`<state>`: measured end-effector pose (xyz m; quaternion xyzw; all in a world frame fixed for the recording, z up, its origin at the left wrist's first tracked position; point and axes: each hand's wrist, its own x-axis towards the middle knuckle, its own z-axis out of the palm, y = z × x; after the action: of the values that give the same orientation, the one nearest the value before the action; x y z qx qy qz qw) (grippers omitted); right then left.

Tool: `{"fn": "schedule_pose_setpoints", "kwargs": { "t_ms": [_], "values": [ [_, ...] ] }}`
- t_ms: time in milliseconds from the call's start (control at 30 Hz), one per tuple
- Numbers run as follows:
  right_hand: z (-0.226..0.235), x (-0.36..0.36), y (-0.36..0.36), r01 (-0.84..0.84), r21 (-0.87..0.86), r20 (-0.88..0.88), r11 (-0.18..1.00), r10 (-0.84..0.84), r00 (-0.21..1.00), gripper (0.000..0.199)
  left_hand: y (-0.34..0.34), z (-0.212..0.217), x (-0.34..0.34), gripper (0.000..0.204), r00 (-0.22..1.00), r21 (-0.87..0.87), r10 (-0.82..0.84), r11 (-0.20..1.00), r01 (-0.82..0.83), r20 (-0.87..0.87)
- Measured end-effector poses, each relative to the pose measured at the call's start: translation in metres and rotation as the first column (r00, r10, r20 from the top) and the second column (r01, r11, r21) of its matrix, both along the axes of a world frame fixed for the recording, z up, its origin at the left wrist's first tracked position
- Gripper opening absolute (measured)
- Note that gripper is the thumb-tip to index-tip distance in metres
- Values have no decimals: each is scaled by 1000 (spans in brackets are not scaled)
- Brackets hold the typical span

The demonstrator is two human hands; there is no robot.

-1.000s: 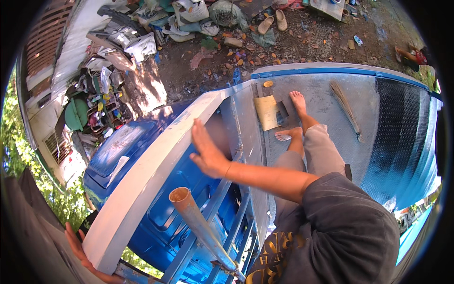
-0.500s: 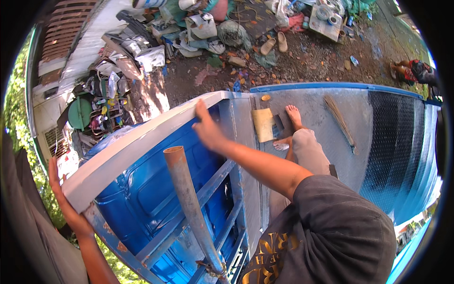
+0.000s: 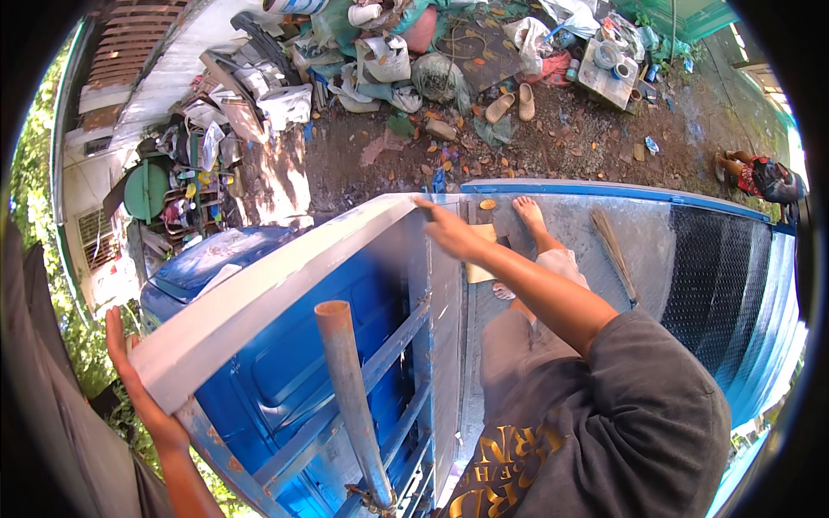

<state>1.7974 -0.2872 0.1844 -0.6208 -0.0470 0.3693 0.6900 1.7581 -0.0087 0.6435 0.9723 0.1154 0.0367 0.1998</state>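
A long whitish beam (image 3: 285,293) runs along the top of a blue metal frame (image 3: 389,350). At its near left end lies my left hand (image 3: 154,399), fingers stretched out and palm against the beam's end. My right hand (image 3: 453,235) is at the beam's far end, its index finger extended to the edge there. That hand is slightly blurred; its other fingers are partly hidden, and I see nothing held in it. Between my arms stands a rusty, open-ended metal pipe (image 3: 347,388) fixed to the frame. Behind the frame shows a blue vehicle cab (image 3: 302,345).
My bare feet stand on a grey metal bed (image 3: 561,229) with a blue rim (image 3: 622,190). A stick broom (image 3: 611,250) and a yellowish sheet (image 3: 479,269) lie there. Beyond are piled bags (image 3: 384,60), clogs (image 3: 511,104) and a person (image 3: 760,177) at right.
My right hand has moved along the beam, away to the far right end. My left hand stays at the near end. The view has shifted slightly.
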Motion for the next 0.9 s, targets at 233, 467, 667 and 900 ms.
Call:
{"fn": "schedule_pose_setpoints", "kwargs": {
  "t_ms": [233, 467, 667, 900],
  "values": [
    [58, 44, 71, -310, 213, 589, 926, 132, 797, 75, -5, 1, -10, 99, 993, 92, 100, 990, -106, 67],
    [92, 73, 81, -487, 410, 646, 771, 132, 752, 71, -3, -10, -20, 90, 982, 139, 185, 974, -178, -38],
    [-63, 83, 94, -433, 219, 528, 874, 267, 806, 66, 9, -21, -18, 88, 956, 145, 277, 954, -262, -95],
    [-63, 86, 92, -551, 241, 459, 799, 407, 790, 64, 13, -28, -22, 85, 920, 153, 357, 930, -334, -162]
  ]
}}
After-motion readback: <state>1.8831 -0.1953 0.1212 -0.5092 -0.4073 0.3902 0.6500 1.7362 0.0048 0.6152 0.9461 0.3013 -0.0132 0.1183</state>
